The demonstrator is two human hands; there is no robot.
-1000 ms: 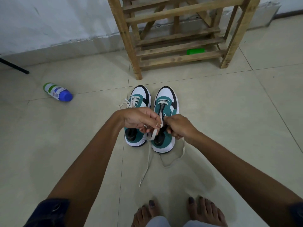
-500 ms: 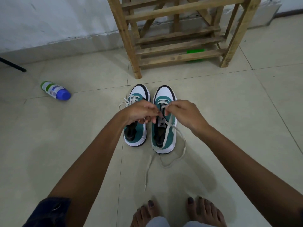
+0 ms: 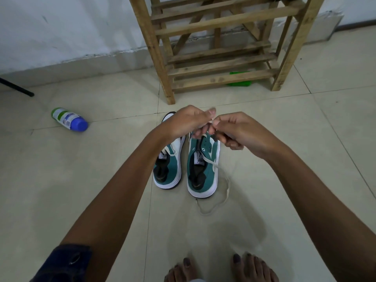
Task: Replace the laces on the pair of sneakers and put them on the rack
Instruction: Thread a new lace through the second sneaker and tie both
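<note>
Both hands meet above the toe end of the right sneaker (image 3: 203, 165), and the white lace (image 3: 212, 162) is pinched between them: the left hand (image 3: 187, 122) has thumb and forefinger closed on the lace end, and the right hand (image 3: 242, 131) curls its fingers round the same strand just beside it. From that pinch the lace runs down across the green upper of the right sneaker, off its outer side, and loops loosely on the floor tiles (image 3: 305, 159) beside the heel. The left sneaker (image 3: 168, 169) stands close alongside, toes toward the wooden rack (image 3: 213, 78), partly covered by the left wrist; it carries a white lace of its own.

The rack stands against the wall just beyond the shoes, with a green object (image 3: 240, 78) showing behind its lowest slats. A bottle with a blue cap (image 3: 69, 119) lies on its side well off to the left. Bare feet (image 3: 219, 269) show at the bottom edge.

Compared with half a second ago, the hands are higher and closer together, and the lace is drawn up tauter, its floor loop shorter.
</note>
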